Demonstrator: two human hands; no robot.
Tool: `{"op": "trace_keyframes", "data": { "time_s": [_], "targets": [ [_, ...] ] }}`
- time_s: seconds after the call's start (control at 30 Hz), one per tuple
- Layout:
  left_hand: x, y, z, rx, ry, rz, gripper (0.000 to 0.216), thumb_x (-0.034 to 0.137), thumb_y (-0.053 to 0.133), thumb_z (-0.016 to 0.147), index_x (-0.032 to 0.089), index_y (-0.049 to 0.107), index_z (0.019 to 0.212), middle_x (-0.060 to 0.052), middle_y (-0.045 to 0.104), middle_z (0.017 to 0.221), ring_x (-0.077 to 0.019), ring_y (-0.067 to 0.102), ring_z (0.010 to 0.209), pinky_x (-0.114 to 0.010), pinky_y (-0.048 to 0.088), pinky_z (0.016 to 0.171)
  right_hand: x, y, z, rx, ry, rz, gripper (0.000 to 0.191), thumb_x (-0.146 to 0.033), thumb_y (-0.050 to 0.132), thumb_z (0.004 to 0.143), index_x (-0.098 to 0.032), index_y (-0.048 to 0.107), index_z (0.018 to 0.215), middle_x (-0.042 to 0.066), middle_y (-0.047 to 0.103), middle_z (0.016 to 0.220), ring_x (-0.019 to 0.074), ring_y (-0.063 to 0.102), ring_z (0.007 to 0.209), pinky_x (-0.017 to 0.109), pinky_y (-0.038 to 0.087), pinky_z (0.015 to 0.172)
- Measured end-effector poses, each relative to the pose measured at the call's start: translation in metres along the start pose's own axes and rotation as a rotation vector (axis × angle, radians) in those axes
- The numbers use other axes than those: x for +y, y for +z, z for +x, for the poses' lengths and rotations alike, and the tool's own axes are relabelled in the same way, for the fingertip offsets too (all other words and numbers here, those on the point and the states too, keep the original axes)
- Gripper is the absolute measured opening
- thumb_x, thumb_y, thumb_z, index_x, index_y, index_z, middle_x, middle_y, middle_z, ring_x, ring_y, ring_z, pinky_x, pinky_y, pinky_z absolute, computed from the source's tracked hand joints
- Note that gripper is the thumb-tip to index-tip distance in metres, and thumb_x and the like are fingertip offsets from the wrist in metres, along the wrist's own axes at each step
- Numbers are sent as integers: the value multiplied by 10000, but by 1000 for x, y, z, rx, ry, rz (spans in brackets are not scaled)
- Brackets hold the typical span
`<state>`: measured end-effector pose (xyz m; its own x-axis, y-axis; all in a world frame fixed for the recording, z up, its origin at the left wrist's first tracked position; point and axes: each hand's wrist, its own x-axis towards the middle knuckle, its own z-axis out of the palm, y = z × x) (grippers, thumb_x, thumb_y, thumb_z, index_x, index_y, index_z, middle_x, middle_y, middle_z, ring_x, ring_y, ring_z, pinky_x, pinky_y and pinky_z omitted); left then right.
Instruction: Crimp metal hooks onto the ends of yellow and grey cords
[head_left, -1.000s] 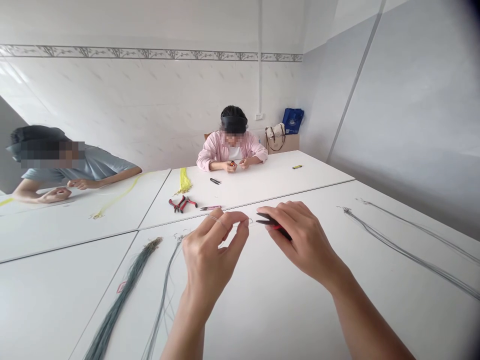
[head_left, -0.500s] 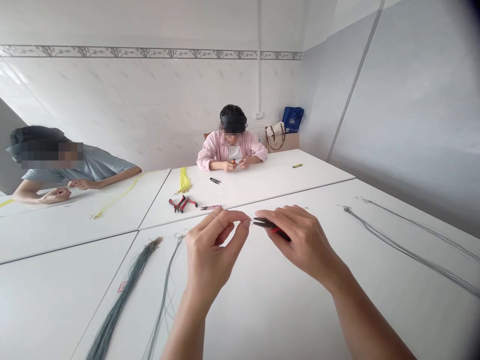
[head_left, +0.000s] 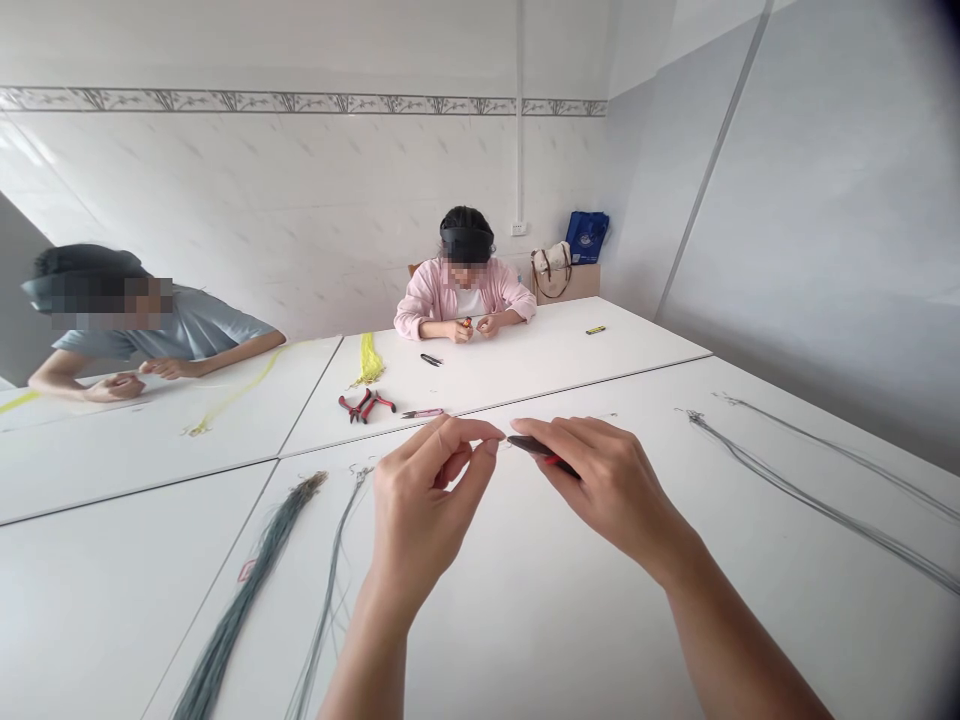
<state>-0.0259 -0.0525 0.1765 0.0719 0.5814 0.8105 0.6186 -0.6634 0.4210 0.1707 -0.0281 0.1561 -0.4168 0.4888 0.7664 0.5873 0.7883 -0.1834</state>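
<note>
Over the middle of the white table, my left hand pinches thumb and forefinger on something very thin and small, too fine to make out. My right hand is wrapped round a pair of pliers with black jaws and a bit of red handle showing. The jaws are together, their tips just right of my left fingertips. Left of my left hand lie a thick bundle of grey-green cords and a thinner bundle of cords with small hooked ends.
More grey cords lie at the right. Beyond my hands are red-handled pliers, pink-handled snips, black snips and a yellow bundle. One co-worker sits opposite, another person at the left.
The pliers' jaws were apart and have come together. My hands have barely moved; the person at the left has shifted slightly to the right.
</note>
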Motion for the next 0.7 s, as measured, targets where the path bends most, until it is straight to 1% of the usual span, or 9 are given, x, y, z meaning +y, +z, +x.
{"op": "trace_keyframes", "data": {
  "time_s": [0.17,0.43,0.57,0.7],
  "targets": [
    [4,2,0,64,37,73,172,56,636,916,223,676,927,78,377,635,-61,308,538,-198,297,515,-2,-1,-1,-11,18,41,324,-58,526,990,-209,612,1263,10,712,867,158,611,715,291,442,677],
    [6,2,0,120,93,122,163,46,641,913,204,673,936,79,376,640,-55,283,536,-195,292,515,-3,-1,-1,-21,18,43,318,-74,513,1001,-221,603,1270,5,688,834,158,592,696,292,443,663],
    [6,3,0,110,65,100,164,54,638,914,213,677,923,77,341,627,-59,279,527,-202,275,494,-3,-2,-1,-19,23,43,301,-83,507,1005,-217,606,1256,6,680,818,155,583,689,289,441,654],
    [4,3,0,77,25,65,153,77,636,917,223,681,905,73,360,619,-65,295,521,-225,263,485,-1,-4,0,-37,25,32,296,-64,517,986,-214,624,1217,-3,666,789,149,562,672,293,437,657]
  ]
}}
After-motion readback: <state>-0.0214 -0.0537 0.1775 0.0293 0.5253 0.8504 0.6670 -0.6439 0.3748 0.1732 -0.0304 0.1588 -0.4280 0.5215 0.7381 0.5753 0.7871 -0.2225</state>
